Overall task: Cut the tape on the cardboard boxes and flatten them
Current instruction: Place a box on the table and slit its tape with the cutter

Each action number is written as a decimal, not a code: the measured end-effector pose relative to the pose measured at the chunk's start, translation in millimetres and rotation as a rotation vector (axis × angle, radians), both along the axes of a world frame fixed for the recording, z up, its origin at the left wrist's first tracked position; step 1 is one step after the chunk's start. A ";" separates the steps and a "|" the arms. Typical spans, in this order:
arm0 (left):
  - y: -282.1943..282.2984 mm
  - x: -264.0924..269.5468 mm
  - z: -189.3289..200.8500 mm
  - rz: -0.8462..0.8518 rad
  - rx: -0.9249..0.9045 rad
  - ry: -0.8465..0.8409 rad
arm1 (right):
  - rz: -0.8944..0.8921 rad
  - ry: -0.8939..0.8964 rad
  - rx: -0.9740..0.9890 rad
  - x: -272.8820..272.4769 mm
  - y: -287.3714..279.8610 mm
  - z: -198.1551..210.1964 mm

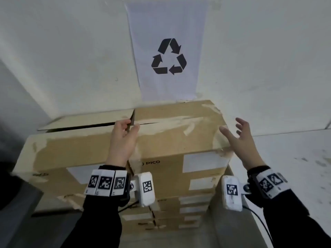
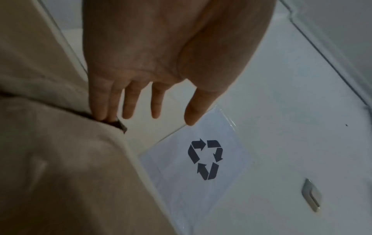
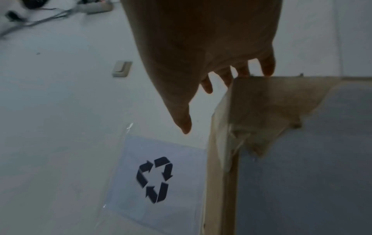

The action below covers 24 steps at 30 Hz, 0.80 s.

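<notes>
You are looking down at a stack of flattened cardboard boxes (image 1: pixel 161 185) piled against a white wall (image 1: pixel 71 51). The top piece, a flattened box (image 1: pixel 86 149) with torn pale tape strips along its edges, lies flat with its long axis running left to right, parallel to the wall. Its far side has two flaps (image 1: pixel 93 117) split by a dark slit at the middle.

Your left hand (image 1: pixel 123 138) reaches over the middle of that top box. In the head view the thumb and fingers close on the flap edge at the slit; in the left wrist view the fingers (image 2: pixel 128 101) look nearly straight, with the outer ones touching the cardboard edge, so how firm the hold is cannot be told.

Your right hand (image 1: pixel 240 138) hangs spread and empty above the box's right end, fingers apart and relaxed, just beside the right edge.

The boxes below carry white labels (image 1: pixel 204 161) and the printed word PICO on the side facing you. On the wall directly behind the stack hangs a white sheet with a black recycling symbol (image 1: pixel 168 56). The floor (image 1: pixel 295 167) to the right is pale and scuffed. A light switch (image 3: pixel 121 69) sits on the wall.
</notes>
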<state>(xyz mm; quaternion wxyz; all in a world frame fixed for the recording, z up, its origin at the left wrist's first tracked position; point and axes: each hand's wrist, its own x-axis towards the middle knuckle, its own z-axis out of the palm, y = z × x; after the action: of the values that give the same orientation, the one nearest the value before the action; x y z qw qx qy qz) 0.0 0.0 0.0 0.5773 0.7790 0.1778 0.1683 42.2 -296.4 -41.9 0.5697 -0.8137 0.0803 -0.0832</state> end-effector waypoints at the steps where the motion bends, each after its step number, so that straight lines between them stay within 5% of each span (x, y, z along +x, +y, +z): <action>1: -0.6 0.8 -1.5 -0.020 -0.023 0.044 | 0.013 0.076 0.061 8.2 -0.3 -2.5; 4: 0.6 1.9 -20.2 -0.045 -0.046 0.141 | 0.076 0.253 0.188 21.6 -2.5 -13.6; 12: -5.8 10.8 -30.7 -0.072 0.038 0.221 | 0.214 0.392 0.380 29.5 -11.8 -20.6; 19: -3.9 18.8 -37.4 -0.096 0.029 0.255 | 0.258 0.379 0.380 25.2 -22.4 -15.3; 24: -30.5 -3.4 -14.5 -0.148 -0.025 0.069 | 0.250 0.230 0.364 -0.2 -49.5 15.7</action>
<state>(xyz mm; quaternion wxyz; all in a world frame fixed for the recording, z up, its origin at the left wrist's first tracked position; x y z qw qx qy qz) -3.4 -30.5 -14.5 0.5913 0.7881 0.1414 0.0961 42.0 -345.8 -26.2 0.6997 -0.7055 0.0569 0.0972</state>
